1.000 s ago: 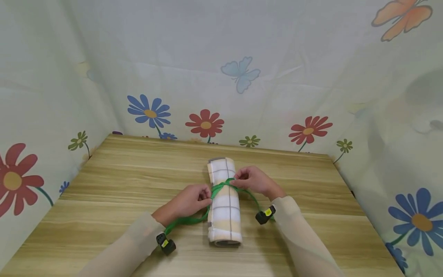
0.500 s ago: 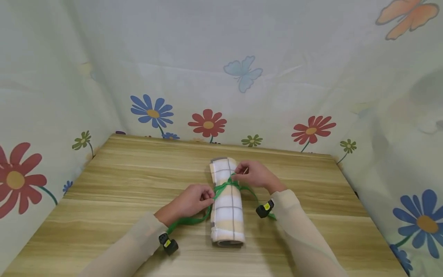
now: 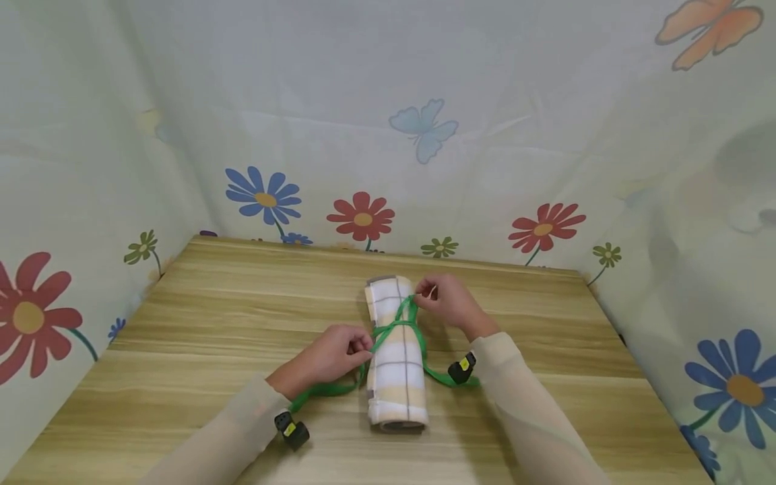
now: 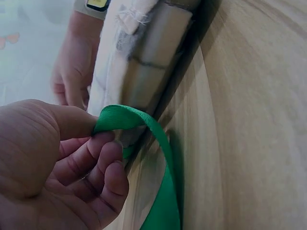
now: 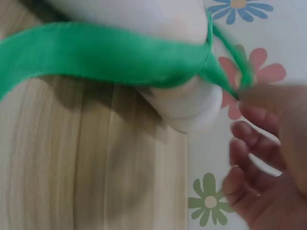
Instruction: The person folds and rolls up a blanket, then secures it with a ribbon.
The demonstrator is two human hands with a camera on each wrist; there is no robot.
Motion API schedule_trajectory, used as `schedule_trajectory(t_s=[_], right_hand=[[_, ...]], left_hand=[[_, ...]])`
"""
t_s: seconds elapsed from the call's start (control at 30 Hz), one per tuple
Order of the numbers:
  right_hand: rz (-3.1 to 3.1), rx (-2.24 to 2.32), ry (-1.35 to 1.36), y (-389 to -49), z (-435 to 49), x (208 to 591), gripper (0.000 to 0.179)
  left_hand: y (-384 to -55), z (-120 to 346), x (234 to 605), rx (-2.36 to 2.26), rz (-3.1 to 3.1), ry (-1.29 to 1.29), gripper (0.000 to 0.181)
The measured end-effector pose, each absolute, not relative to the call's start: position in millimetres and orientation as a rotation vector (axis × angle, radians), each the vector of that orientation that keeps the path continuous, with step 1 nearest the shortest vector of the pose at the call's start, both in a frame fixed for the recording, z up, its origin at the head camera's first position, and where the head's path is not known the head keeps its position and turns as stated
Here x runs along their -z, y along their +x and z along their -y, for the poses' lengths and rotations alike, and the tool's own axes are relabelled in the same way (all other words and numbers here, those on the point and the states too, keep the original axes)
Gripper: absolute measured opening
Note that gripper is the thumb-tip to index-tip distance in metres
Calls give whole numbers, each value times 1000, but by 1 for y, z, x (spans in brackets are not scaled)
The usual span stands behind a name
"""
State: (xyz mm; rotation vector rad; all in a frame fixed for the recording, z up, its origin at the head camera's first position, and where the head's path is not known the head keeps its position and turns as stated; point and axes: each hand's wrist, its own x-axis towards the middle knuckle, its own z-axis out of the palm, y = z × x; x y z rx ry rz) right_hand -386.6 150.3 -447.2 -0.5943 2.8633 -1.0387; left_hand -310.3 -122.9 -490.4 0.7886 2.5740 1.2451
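Note:
A rolled checked cloth (image 3: 397,377) in white, cream and grey lies lengthwise on the wooden table. Green ribbon (image 3: 397,324) wraps its upper half and crosses on top. My left hand (image 3: 332,351), at the roll's left side, pinches one stretch of the ribbon between thumb and forefinger; in the left wrist view that ribbon (image 4: 125,116) arches over and drops to the table. Up and to the right, my right hand (image 3: 450,303) pinches a loop of ribbon drawn up from the crossing. In the right wrist view a wide ribbon tail (image 5: 110,55) hangs from the knot beside the roll.
Small black cameras are strapped at the left wrist (image 3: 292,430) and right wrist (image 3: 463,368). Ribbon tails trail on the wooden table (image 3: 254,289) on both sides of the roll. A flower-printed curtain (image 3: 303,135) stands behind the table and along both sides.
My right hand has moved up and slightly right, drawing the ribbon into a longer loop above the crossing. The right tail now hangs lower beside the roll. My left hand stays almost in place.

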Motion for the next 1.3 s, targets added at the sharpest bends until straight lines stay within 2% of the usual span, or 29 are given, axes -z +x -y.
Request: schedule_trajectory(t_s=[0.17, 0.37, 0.6, 0.83, 1.0, 1.17, 1.3], right_hand=[[-2704, 1026, -489, -383, -155, 449, 31], [-2592, 1102, -555, -380, -152, 453, 25], [-2763, 1327, -229, -389, -146, 456, 16], [-2525, 1205, -209, -384, -158, 452, 40], [-2489, 1206, -320, -381, -159, 461, 29], [-2616, 1512, -144, -384, -160, 466, 19], [-2616, 1581, -33, -382, -163, 464, 30]], left_hand=[[-311, 122, 491, -1263, -2570, 768, 5], [-311, 119, 489, -1247, -2570, 759, 6], [-309, 120, 492, -1228, -2558, 805, 6], [-309, 118, 495, -1274, -2559, 736, 12], [-309, 118, 496, -1252, -2581, 767, 11], [-308, 121, 495, -1232, -2573, 819, 11], [-307, 123, 496, -1234, -2559, 803, 11]])
